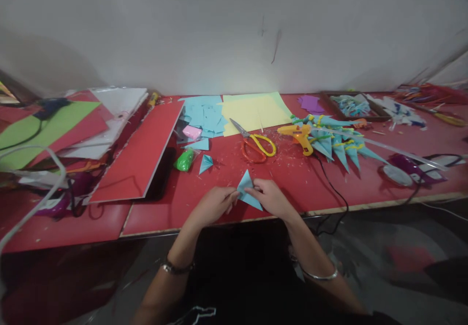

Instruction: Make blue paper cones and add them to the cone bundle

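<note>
A light blue piece of paper point(250, 197), folded into a pointed shape, is held between my two hands near the table's front edge. My left hand point(218, 203) pinches its left side. On its right side, the fingers of my right hand point(269, 195) press over the paper. A small pleated blue paper cone point(206, 163) lies just beyond my left hand. Farther off are scissors point(254, 142) with one red and one yellow handle, their blades pointing to the back left. Beside the cone sits a bag of green clay-like material point(184, 160).
A yellow glue gun point(298, 134) lies to the right, its cord running over the front edge. Several blue paper cones point(341, 152) are joined behind it. Blue sheets point(204, 115) and yellow paper point(252, 112) lie at the back. A red board point(141, 154) leans at the left.
</note>
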`<move>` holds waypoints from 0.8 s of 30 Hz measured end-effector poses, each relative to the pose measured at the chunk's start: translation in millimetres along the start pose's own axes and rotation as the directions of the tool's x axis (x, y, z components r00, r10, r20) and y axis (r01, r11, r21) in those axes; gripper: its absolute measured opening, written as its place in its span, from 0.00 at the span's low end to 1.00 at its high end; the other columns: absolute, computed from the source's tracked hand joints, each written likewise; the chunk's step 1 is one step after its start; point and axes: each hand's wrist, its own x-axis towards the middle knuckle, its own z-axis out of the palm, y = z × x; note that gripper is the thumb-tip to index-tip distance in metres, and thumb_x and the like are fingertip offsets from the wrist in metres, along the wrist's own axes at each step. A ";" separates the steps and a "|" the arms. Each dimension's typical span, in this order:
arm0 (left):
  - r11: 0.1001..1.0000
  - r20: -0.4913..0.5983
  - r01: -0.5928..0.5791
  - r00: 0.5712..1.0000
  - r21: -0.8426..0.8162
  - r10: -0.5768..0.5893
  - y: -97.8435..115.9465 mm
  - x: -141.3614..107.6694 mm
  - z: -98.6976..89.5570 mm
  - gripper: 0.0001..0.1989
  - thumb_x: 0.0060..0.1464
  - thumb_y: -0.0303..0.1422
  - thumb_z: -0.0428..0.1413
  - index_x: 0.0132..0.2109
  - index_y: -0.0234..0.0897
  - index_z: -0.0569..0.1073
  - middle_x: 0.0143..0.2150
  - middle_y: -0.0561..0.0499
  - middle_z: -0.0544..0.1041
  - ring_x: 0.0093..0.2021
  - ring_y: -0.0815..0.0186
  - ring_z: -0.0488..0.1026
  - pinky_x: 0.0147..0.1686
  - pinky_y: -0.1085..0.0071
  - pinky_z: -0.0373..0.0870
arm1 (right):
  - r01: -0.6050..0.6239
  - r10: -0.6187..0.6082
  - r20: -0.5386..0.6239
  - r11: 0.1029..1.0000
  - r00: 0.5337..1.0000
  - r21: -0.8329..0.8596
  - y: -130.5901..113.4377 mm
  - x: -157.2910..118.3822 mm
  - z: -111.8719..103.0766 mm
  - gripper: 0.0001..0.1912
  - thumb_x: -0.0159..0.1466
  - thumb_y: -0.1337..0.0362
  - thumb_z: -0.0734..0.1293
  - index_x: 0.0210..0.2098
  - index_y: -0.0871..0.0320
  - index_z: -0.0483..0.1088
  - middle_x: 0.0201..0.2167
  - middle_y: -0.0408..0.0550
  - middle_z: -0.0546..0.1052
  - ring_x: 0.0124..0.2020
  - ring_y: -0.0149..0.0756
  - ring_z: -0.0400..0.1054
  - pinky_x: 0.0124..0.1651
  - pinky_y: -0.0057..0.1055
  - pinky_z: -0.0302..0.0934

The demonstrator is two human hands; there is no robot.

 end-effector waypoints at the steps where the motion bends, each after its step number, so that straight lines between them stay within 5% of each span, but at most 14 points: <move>1: 0.998 -0.009 0.007 1.000 0.066 -0.007 0.1 0.8 -0.4 0.21 0.56 0.41 0.39 0.22 0.36 0.64 0.16 0.55 0.64 0.19 0.72 0.61 0.22 0.77 0.54 | 0.006 -0.008 -0.023 0.997 1.000 -0.075 0.9 0.2 -0.3 0.18 0.56 0.55 0.62 0.15 0.59 0.58 0.12 0.36 0.55 0.16 0.24 0.49 0.19 0.24 0.40; 9: 0.872 -0.063 0.133 0.991 0.471 -0.117 5.2 4.8 -1.6 0.17 0.55 0.38 0.42 0.27 0.40 0.72 0.23 0.51 0.71 0.23 0.67 0.65 0.22 0.74 0.48 | -0.075 0.076 -0.023 0.810 0.997 -0.581 -1.3 -0.5 4.2 0.16 0.62 0.58 0.56 0.21 0.57 0.64 0.17 0.44 0.67 0.20 0.30 0.59 0.23 0.27 0.38; 13: 0.798 -0.090 0.214 0.976 0.563 -0.198 8.3 8.3 2.6 0.15 0.54 0.38 0.43 0.30 0.41 0.73 0.27 0.48 0.74 0.27 0.64 0.68 0.24 0.74 0.51 | -0.079 0.048 -0.067 0.788 0.997 -0.611 1.9 -4.4 4.9 0.09 0.60 0.59 0.58 0.34 0.56 0.67 0.23 0.45 0.71 0.23 0.33 0.63 0.24 0.26 0.45; 16: 0.767 -0.147 0.296 0.955 0.570 -0.259 9.6 9.7 5.2 0.14 0.52 0.39 0.46 0.30 0.39 0.73 0.27 0.47 0.73 0.28 0.63 0.69 0.26 0.73 0.55 | 0.074 -0.107 -0.024 0.816 0.994 -0.574 7.1 -7.8 1.1 0.15 0.59 0.62 0.60 0.45 0.57 0.64 0.34 0.49 0.71 0.34 0.36 0.64 0.33 0.29 0.54; 19: 0.808 -0.222 0.283 0.956 0.516 -0.193 5.5 8.9 5.7 0.10 0.51 0.38 0.49 0.37 0.40 0.70 0.35 0.48 0.72 0.32 0.64 0.69 0.28 0.73 0.58 | 0.243 -0.200 0.139 0.793 0.970 -0.558 11.0 -10.5 -5.6 0.17 0.59 0.61 0.59 0.47 0.56 0.65 0.40 0.51 0.68 0.41 0.39 0.61 0.42 0.33 0.55; 24: 0.874 -0.171 0.059 0.985 0.482 0.027 -7.5 7.2 3.9 0.13 0.52 0.33 0.49 0.47 0.43 0.66 0.43 0.50 0.66 0.41 0.65 0.67 0.35 0.72 0.63 | 0.293 -0.166 0.273 0.792 0.948 -0.536 7.8 -12.3 -16.1 0.29 0.52 0.51 0.65 0.51 0.54 0.62 0.49 0.52 0.63 0.49 0.44 0.56 0.48 0.40 0.54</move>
